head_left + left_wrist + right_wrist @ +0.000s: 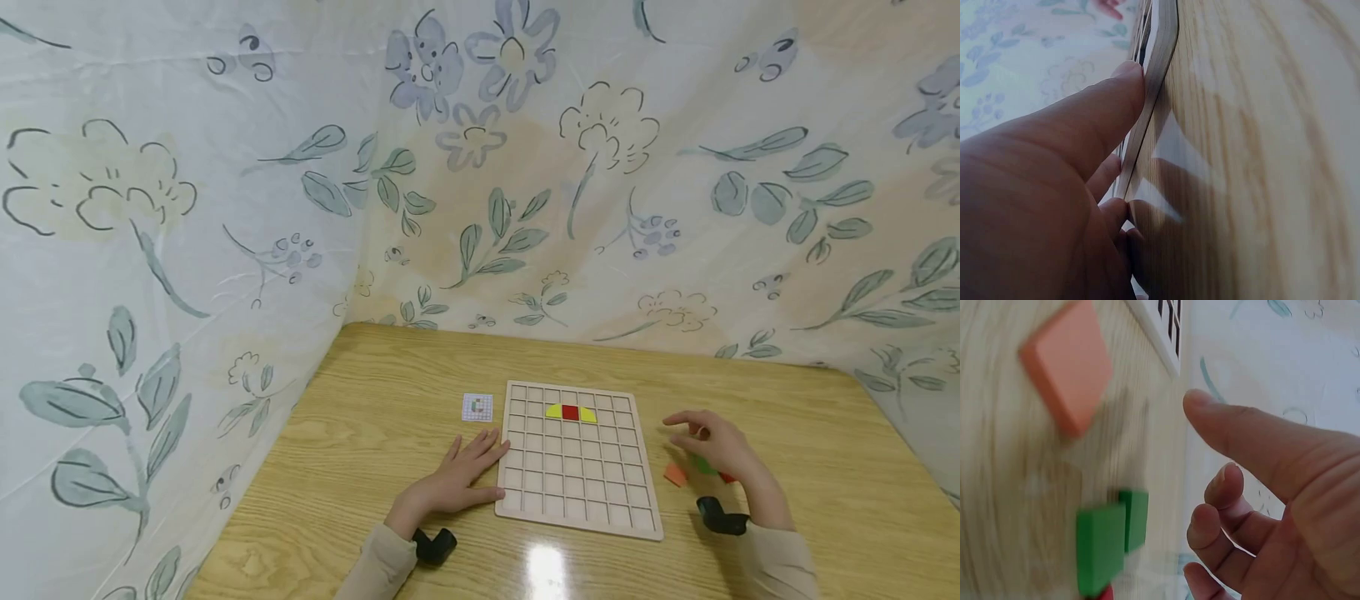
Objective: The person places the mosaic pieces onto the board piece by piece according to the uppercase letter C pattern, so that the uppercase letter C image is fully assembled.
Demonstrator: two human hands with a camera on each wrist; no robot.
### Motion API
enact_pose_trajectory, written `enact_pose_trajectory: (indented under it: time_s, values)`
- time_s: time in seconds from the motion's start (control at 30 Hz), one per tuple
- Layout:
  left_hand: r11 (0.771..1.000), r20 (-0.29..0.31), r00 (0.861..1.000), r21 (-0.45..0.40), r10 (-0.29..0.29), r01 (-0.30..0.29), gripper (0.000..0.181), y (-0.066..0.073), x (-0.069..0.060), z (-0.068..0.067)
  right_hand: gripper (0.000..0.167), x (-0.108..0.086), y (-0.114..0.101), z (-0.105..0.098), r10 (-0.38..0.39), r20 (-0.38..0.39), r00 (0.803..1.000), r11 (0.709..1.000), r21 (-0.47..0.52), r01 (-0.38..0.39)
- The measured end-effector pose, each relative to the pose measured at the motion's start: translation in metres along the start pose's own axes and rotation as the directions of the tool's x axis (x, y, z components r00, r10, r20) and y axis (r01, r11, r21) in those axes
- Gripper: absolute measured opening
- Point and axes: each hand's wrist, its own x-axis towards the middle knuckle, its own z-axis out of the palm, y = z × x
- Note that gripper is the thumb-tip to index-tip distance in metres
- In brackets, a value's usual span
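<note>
A pale wooden grid board (581,479) lies on the table. In its upper rows sit a red square tile (570,412) and, on either side of it, a yellow curved tile (553,411) and another yellow tile (588,415). My left hand (457,481) rests at the board's left edge, fingers spread, thumb and fingertips touching the rim. To the right of the board my right hand (716,442) hovers with loosely bent fingers and nothing between them. Beneath and beside it are an orange tile (1069,369), green tiles (1102,547) and a partly hidden red piece (1107,592).
A small printed pattern card (477,407) lies left of the board's upper corner. Flowered cloth (480,208) hangs behind and along the left of the wooden table (390,375). Each wrist wears a black device (435,547).
</note>
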Motion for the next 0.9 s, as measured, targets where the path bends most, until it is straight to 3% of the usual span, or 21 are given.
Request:
enact_pose_trajectory:
  time_s: [0.3, 0.63, 0.9]
  values:
    - [1.0, -0.003, 1.0, -0.003, 0.016, -0.016, 0.069, -0.001, 0.001, 0.001, 0.029, -0.014, 0.016, -0.014, 0.064, 0.031, 0.998, 0.998, -0.01, -0.063]
    - [1.0, -0.003, 1.0, -0.007, 0.013, -0.013, 0.07, -0.002, -0.001, 0.0, 0.029, -0.017, 0.035, -0.017, 0.17, 0.025, 0.985, 0.98, -0.106, -0.166]
    - [1.0, -0.002, 1.0, -0.01, 0.021, -0.021, 0.069, -0.002, 0.0, 0.0, 0.029, -0.019, 0.04, -0.018, 0.191, 0.031, 0.981, 0.975, -0.122, -0.186]
